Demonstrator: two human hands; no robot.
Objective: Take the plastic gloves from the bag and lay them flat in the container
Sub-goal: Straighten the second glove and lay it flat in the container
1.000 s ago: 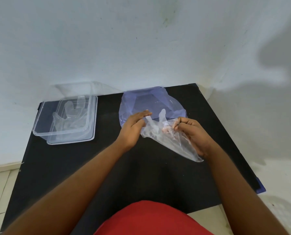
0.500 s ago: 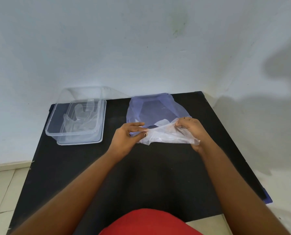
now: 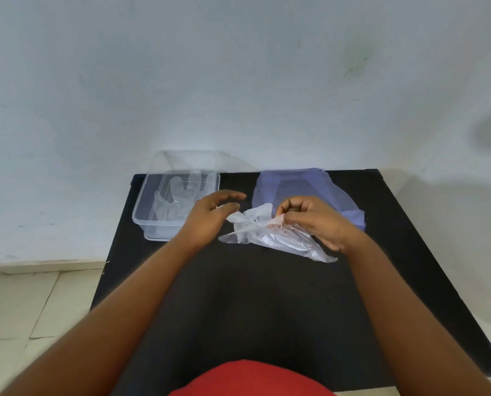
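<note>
Here the right hand pinches the gloves; the left hand hovers released beside them.

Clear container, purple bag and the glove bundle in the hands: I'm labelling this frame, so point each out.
clear container [image 3: 141, 208], head view, left wall.
purple bag [image 3: 304, 187], head view, flat upper panel.
glove bundle [image 3: 281, 241], head view, crumpled middle, below the right hand [image 3: 318, 221].

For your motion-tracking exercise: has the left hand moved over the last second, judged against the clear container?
Yes. The left hand has shifted toward the clear container and now overlaps its near right corner, fingers open, letting go of the plastic glove the right hand pinches.
</note>
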